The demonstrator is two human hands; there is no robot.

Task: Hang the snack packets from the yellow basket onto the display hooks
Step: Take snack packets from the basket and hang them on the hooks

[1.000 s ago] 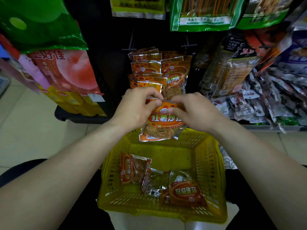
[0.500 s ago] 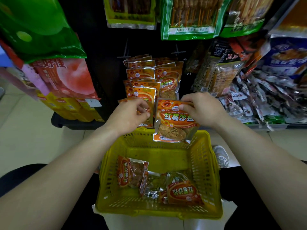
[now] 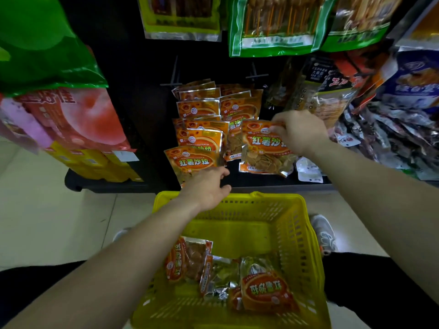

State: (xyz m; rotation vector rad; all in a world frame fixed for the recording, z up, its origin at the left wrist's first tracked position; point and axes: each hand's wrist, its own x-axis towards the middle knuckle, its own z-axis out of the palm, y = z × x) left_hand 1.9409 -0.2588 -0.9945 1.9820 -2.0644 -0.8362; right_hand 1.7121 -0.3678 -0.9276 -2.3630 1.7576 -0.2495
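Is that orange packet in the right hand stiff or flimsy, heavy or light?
Probably flimsy: the orange packet hangs pinched at its top by the right hand, and its foil edges are crinkled. It is likely light, since one pinch carries it. The thin crisps in its window look breakable.

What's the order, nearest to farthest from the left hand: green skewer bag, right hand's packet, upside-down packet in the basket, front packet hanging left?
1. Front hanging packet, just up-left of the left hand.
2. Held packet, up-right, in the right hand.
3. Upside-down packet, down in the yellow basket.
4. Green skewer bag, rack top.
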